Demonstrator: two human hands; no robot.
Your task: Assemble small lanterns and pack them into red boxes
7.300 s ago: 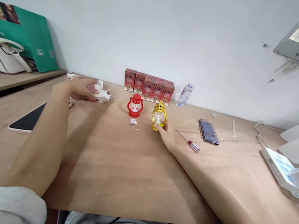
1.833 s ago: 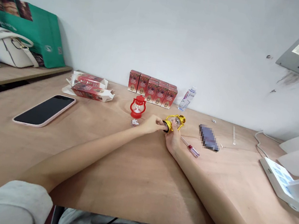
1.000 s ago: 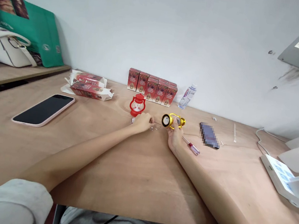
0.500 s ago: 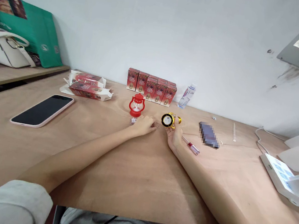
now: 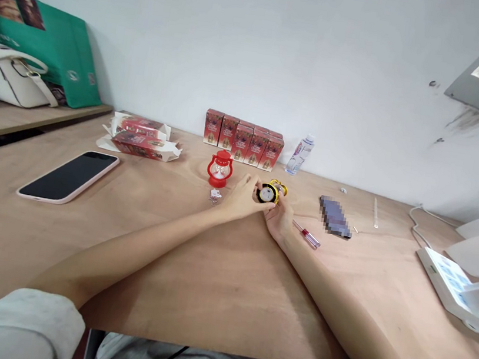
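A gold lantern [image 5: 283, 186] lies on its side in my right hand [image 5: 279, 218], its round underside turned towards me with a black ring and a pale centre. My left hand [image 5: 243, 198] pinches the black rim, thumb below and fingers above. Left of my hands a red lantern [image 5: 220, 169] with a clear globe stands upright on the table. Just in front of it lie small white parts [image 5: 214, 195], too small to make out. A screwdriver [image 5: 307, 235] with a clear and red handle rests right of my right hand.
Red printed boxes [image 5: 248, 144] stand by the wall beside a clear bottle [image 5: 300, 154]. Opened cartons [image 5: 142, 143] and a phone [image 5: 69, 176] lie left. To the right are a blurred dark flat item [image 5: 334, 216] and a white power strip [image 5: 452, 283] with a cable.
My left hand has moved right, from the table near the small white parts to the lantern's black rim. My right hand keeps holding the gold lantern.
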